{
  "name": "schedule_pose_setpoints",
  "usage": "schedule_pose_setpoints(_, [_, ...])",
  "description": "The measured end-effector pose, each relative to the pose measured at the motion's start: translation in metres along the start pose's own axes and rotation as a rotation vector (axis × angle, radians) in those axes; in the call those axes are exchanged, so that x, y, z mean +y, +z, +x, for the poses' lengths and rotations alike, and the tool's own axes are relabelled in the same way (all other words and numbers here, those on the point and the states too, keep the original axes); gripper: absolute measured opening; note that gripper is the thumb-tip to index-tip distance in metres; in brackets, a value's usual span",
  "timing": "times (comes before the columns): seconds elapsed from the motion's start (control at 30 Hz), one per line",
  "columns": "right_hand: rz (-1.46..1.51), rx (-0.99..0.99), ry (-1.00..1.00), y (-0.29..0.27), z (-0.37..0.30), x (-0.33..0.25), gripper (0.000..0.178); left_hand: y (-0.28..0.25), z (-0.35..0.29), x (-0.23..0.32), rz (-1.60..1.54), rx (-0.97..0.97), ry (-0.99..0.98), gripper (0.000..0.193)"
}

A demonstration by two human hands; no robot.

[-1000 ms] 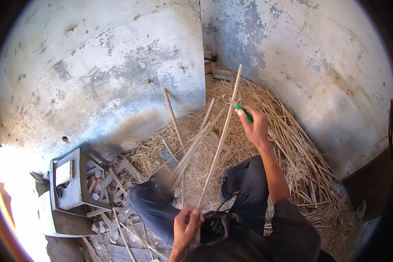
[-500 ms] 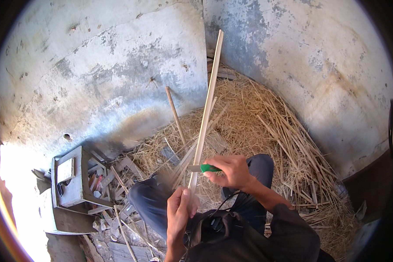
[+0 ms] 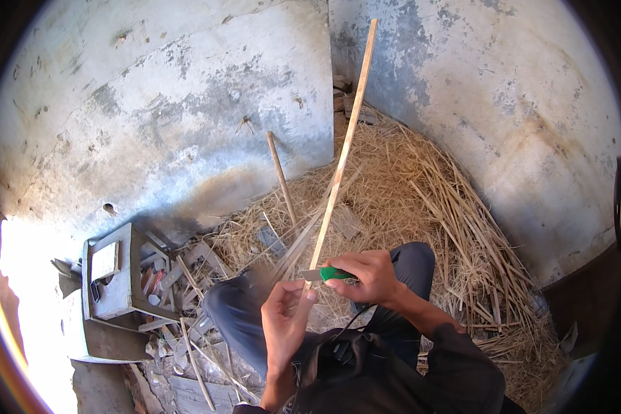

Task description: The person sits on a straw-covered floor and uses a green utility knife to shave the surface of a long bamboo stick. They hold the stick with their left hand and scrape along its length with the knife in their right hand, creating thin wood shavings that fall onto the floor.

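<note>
A long, pale bamboo strip [image 3: 343, 162] slants up and away from me, its near end between the fingers and thumb of my left hand [image 3: 286, 314]. My right hand [image 3: 370, 277] is closed around the green handle of a knife [image 3: 337, 274]. The knife's short grey blade crosses the strip just above my left fingertips and appears to touch it. Part of the strip's near end is hidden by my left hand. Both hands are held over my lap, between my bent knees.
Shavings and split strips [image 3: 400, 172] cover the floor ahead and to the right. A stick [image 3: 281, 176] leans by the stained wall [image 3: 207, 103]. At left lies a broken wooden cabinet [image 3: 114, 276] among scraps. Another wall [image 3: 504, 124] rises on the right.
The strip has turned from its pale grooved side to a flatter, browner side, and its far end has shifted up and right. The blade sits slightly lower, nearer my left fingers.
</note>
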State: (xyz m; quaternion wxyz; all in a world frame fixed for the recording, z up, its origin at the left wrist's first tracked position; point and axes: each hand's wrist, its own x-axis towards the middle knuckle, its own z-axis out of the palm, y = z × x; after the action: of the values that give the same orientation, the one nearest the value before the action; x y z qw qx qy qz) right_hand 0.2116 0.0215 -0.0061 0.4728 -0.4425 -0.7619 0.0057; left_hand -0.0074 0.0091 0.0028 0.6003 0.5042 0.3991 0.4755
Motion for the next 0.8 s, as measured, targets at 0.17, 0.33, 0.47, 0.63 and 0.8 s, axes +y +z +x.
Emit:
schedule_pose_setpoints(0.17, [-0.022, -0.023, -0.046, -0.002, 0.001, 0.001, 0.027, 0.005, -0.001, 0.005, 0.036, 0.015, 0.035, 0.019])
schedule_pose_setpoints(0.33, [-0.102, -0.041, -0.084, -0.008, 0.003, 0.002, 0.031, 0.008, -0.002, 0.006, 0.033, 0.023, 0.048, 0.017])
schedule_pose_setpoints(0.47, [-0.176, -0.061, -0.104, -0.014, 0.006, 0.004, 0.033, 0.009, -0.002, 0.004, 0.004, 0.026, 0.049, 0.016])
schedule_pose_setpoints(0.63, [-0.151, 0.008, -0.091, -0.015, 0.010, 0.014, 0.030, 0.006, -0.005, 0.002, 0.006, 0.000, 0.012, 0.016])
schedule_pose_setpoints(0.8, [-0.181, -0.030, -0.106, -0.016, 0.008, 0.017, 0.029, 0.004, -0.007, -0.007, 0.029, 0.012, 0.037, 0.016])
